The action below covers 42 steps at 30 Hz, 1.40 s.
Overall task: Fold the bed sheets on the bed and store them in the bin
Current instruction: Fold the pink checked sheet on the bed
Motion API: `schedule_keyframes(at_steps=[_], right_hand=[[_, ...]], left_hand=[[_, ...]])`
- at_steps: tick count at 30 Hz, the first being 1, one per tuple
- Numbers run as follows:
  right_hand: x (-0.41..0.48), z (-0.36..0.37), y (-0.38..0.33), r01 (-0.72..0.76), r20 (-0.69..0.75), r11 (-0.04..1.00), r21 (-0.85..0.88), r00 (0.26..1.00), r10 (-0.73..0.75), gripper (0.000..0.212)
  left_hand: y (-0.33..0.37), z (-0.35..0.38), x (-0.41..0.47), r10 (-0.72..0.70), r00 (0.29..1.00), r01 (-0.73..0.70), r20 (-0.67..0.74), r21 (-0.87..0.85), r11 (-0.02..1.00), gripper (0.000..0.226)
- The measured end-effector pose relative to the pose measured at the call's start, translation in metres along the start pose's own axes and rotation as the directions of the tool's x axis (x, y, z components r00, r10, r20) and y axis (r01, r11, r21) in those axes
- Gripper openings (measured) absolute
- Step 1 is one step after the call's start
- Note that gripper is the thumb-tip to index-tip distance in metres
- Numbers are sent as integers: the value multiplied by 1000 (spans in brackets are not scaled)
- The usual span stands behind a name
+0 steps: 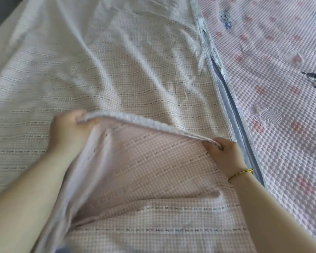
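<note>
A pale pink checked bed sheet [117,70] with lines of small cross stitches lies spread over the left and middle of the bed. Its near edge [144,125] is lifted off the bed and stretched between both hands, showing the pink underside [153,170]. My left hand [69,132] grips the raised edge at its left end. My right hand [224,154], with a gold bracelet on the wrist, pinches the same edge at its right end. No bin is in view.
A quilted pink bed cover [281,88] with shell and flower prints covers the right side of the bed. Its scalloped border [224,99] runs diagonally beside the sheet. A dark strip [0,10] shows past the bed's far left corner.
</note>
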State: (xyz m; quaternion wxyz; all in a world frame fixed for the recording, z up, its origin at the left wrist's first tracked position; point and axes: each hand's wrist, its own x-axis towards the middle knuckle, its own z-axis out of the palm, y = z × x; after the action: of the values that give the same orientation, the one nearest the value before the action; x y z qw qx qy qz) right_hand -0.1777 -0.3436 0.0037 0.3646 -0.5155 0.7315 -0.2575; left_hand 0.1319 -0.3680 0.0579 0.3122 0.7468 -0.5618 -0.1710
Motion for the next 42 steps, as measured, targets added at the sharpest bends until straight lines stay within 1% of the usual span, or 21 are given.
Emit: schedule_keyframes(at_steps=[2, 4, 6, 8, 10, 12, 14, 16, 18, 20, 22, 23, 25, 27, 29, 30, 33, 35, 38, 40, 42], right_hand=[[5, -11, -5, -32, -85, 999, 39, 996, 36, 41], [11, -23, -2, -87, -160, 995, 57, 982, 95, 44], [16, -29, 5, -158, -173, 987, -32, 974, 150, 46], [17, -25, 14, -244, -142, 949, -199, 965, 218, 42], [16, -15, 23, -292, -88, 897, -331, 956, 279, 34], [14, -4, 26, -320, -92, 860, -397, 946, 310, 21], [10, 3, 22, -335, -146, 836, -435, 942, 302, 29], [4, 9, 12, -287, -173, 789, -543, 958, 229, 51], [-6, 19, -2, -210, -146, 736, -644, 978, 152, 65], [-18, 40, -27, -91, -60, 720, -688, 996, 69, 66], [-31, 69, -56, 94, 83, 709, -699, 995, -50, 63], [-38, 85, -70, 205, 174, 699, -685, 978, -116, 61], [-53, 117, -102, 441, 367, 666, -601, 893, -260, 57], [-75, 153, -133, 656, 565, 579, -484, 739, -365, 53], [-94, 181, -155, 787, 702, 492, -372, 585, -406, 51], [-105, 199, -165, 833, 755, 449, -323, 513, -408, 51], [-125, 240, -177, 905, 871, 326, -274, 377, -316, 55], [-135, 266, -181, 920, 919, 258, -294, 346, -189, 60], [-141, 292, -187, 929, 936, 144, -342, 351, -37, 61], [-138, 295, -192, 923, 930, 143, -358, 367, -35, 48], [-137, 295, -198, 913, 926, 196, -358, 374, -49, 30]], left_hand=[[35, 5, 33, 178, 984, -176, -20, 70, 982, 46], [60, 25, 57, 229, 969, -244, 95, 200, 949, 45], [64, 52, 67, 255, 929, -348, 267, 398, 849, 43], [51, 78, 62, 248, 884, -431, 397, 485, 761, 45], [34, 99, 50, 209, 872, -431, 443, 493, 756, 46], [17, 114, 37, 171, 857, -422, 487, 471, 774, 54], [-5, 118, 24, 138, 847, -395, 513, 434, 810, 67], [-23, 107, 10, 149, 875, -340, 461, 364, 867, 77], [-33, 89, -6, 162, 894, -304, 417, 301, 904, 80], [-49, 67, -28, 153, 904, -273, 399, 264, 925, 81], [-67, 40, -53, 101, 913, -228, 396, 289, 930, 84], [-77, 27, -65, 61, 922, -190, 383, 309, 932, 87], [-98, -2, -90, -59, 937, -67, 343, 344, 936, 98], [-122, -33, -121, -179, 943, 62, 282, 376, 925, 109], [-144, -53, -146, -279, 938, 194, 205, 356, 914, 111], [-159, -65, -159, -320, 934, 257, 159, 325, 910, 104], [-193, -80, -184, -293, 952, 237, 89, 392, 889, 64], [-204, -91, -191, -241, 967, 189, 76, 418, 889, 41], [-218, -96, -190, -217, 974, 186, 67, 311, 932, 41], [-219, -100, -184, -226, 970, 205, 93, 199, 958, 30], [-221, -103, -179, -287, 943, 272, 170, 104, 957, 18]])
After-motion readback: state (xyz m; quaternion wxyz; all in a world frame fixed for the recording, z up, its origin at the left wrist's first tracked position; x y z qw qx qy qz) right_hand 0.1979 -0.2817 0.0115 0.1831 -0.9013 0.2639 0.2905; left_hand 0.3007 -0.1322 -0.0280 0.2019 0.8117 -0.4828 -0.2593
